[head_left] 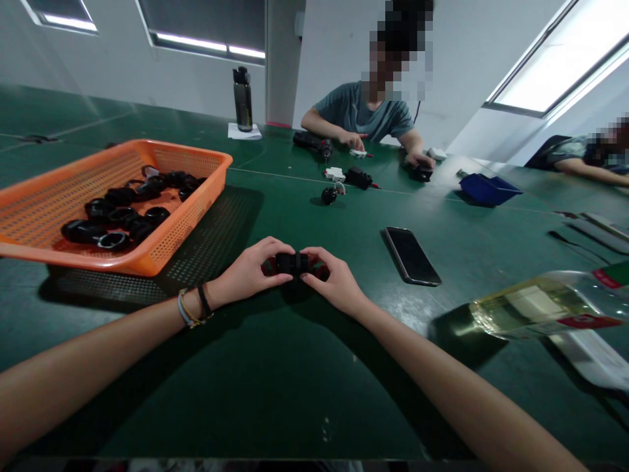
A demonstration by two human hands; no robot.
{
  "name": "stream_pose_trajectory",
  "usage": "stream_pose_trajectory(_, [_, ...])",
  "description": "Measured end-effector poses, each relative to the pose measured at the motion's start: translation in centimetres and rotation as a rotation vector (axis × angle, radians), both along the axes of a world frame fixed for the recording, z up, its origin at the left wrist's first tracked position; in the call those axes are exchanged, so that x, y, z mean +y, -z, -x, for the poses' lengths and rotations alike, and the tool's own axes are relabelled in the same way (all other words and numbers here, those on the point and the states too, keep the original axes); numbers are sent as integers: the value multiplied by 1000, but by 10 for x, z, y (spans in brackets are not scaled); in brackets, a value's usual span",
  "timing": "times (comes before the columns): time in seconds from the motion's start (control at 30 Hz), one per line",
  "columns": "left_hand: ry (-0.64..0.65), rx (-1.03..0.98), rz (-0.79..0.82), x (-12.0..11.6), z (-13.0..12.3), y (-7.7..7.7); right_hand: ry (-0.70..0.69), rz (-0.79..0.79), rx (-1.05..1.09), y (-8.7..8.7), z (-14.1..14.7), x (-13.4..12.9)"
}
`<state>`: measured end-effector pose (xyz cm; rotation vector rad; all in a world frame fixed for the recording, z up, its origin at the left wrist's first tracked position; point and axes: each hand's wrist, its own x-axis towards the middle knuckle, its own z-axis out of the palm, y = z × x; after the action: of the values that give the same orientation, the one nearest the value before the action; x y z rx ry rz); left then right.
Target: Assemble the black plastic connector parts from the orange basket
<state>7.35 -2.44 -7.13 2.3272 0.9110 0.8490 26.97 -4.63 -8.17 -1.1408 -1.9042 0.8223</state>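
Observation:
Both my hands meet over the green table, gripping one short black cylindrical part [291, 263] between them. My left hand [255, 267] has its thumb and fingers closed round the left end. The right end is pinched by my right hand [334, 275], thumb below and fingers above. The palms hide both ends of the part, and its exact kind does not show. To the left, an orange perforated basket [189, 226] holds several black round parts [122, 196], some with light rings. Ahead lies another small black round part [329, 195] with a white piece beside it.
A phone [411, 255] lies to my right, near a large bottle of yellowish liquid [540, 301]. Opposite sits a person [363, 111] handling small parts, near a power drill [314, 144]. Farther off are a blue bin [489, 189] and a dark drinking bottle [242, 101].

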Motion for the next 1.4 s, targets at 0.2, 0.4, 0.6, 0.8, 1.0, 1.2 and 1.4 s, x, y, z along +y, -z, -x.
stream_pose_trajectory(0.2, [5,-13,66,2,0,2,24,-36,-47,-1,1,-1])
stream_pose_trajectory(0.4, [19,-41,196,4,1,2,26,-42,-69,-1,1,-3])
stream_pose_trajectory(0.6, [9,-83,284,5,1,1,15,-20,-83,-3,1,-4])
stream_pose_trajectory(0.8, [10,-58,265,5,1,0,-2,-34,-82,-1,1,-3])
stream_pose_trajectory(1.0, [7,-68,317,6,1,2,46,-84,-111,-1,1,-2])
stream_pose_trajectory(1.2, [9,-90,402,7,0,1,57,-78,-94,0,1,-1])
stream_pose_trajectory(1.4, [-7,-85,401,8,1,2,53,-74,-96,2,0,-1])
